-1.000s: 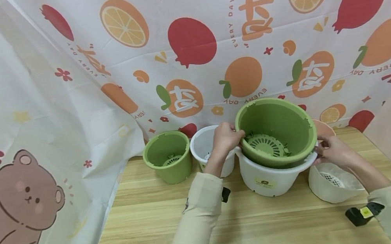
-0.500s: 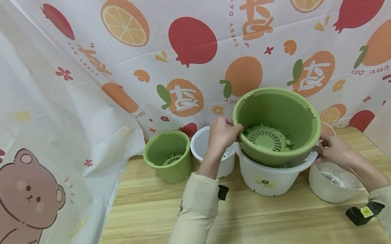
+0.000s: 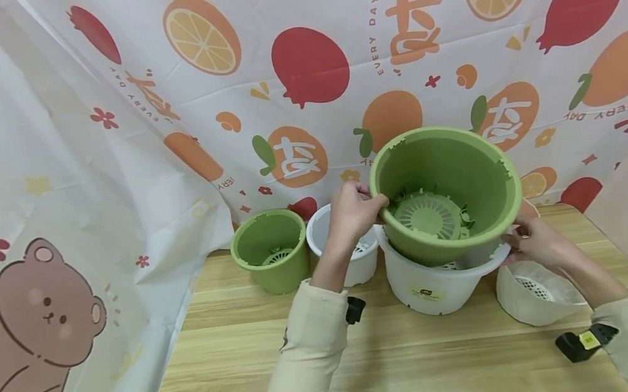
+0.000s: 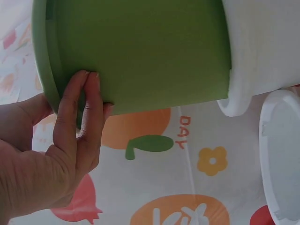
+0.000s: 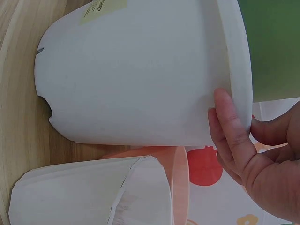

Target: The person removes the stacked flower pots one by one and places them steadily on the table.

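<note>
A large green flowerpot (image 3: 430, 166) with a slotted bottom is raised and tilted, its lower part still inside a large white flowerpot (image 3: 431, 289). My left hand (image 3: 352, 211) grips the green pot's left rim, thumb over the edge and fingers on the outer wall, as the left wrist view shows of the green wall (image 4: 145, 51). With my right hand (image 3: 540, 240) I pinch the right rim of the white pot; in the right wrist view the fingers lie under the lip of the white wall (image 5: 140, 75). The white pot stands on the table and bears a yellowish label.
On the wooden table (image 3: 238, 355), a smaller green pot (image 3: 279, 275) and a small white pot (image 3: 361, 270) stand to the left. To the right are a cream-white pot (image 3: 528, 301) and, behind it, an orange pot (image 5: 180, 183). A fruit-print curtain (image 3: 307, 64) hangs behind.
My left hand has lifted the green pot upward out of the white pot, showing more of the white pot's inside. The right hand and the white pot have stayed in place.
</note>
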### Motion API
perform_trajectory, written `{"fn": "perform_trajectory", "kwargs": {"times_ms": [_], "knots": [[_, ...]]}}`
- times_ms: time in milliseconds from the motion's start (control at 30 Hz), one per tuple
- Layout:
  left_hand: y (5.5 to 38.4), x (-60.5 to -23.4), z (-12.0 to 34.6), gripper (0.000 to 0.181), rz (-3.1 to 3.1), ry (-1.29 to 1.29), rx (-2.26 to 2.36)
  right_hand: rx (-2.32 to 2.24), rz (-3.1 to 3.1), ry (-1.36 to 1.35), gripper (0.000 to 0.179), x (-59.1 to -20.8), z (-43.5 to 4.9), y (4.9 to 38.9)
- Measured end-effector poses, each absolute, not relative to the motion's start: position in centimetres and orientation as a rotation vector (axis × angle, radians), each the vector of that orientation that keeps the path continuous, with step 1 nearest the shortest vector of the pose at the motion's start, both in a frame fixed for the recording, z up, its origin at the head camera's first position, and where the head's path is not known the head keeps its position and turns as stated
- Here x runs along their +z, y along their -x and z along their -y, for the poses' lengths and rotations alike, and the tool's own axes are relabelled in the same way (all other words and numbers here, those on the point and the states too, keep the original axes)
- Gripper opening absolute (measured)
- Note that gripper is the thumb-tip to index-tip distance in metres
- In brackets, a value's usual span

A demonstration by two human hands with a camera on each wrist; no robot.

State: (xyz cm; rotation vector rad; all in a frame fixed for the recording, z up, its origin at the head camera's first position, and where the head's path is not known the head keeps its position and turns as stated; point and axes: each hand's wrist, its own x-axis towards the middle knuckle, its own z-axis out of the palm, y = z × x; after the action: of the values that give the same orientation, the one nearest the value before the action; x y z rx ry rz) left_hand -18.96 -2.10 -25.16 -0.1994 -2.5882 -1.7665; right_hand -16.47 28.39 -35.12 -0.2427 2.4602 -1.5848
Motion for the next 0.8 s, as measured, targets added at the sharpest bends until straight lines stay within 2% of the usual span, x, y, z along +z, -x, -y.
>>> {"fn": "perform_trajectory", "kwargs": {"times_ms": [167,467,800], "knots": [[18.4,-24.5,2.4,0.02,2.536,0.199,-1.836,-1.605,-2.461,0.27,0.041,-35.2,-28.4,16.5],[17.6,-23.7,2.7,0.022,2.48,0.203,-1.87,-1.659,-2.462,0.346,0.036,-35.4,-28.5,16.4],[16.9,-23.1,2.9,0.023,2.413,0.193,-1.913,-1.64,-2.465,0.329,0.039,-35.4,-28.6,16.4]]}}
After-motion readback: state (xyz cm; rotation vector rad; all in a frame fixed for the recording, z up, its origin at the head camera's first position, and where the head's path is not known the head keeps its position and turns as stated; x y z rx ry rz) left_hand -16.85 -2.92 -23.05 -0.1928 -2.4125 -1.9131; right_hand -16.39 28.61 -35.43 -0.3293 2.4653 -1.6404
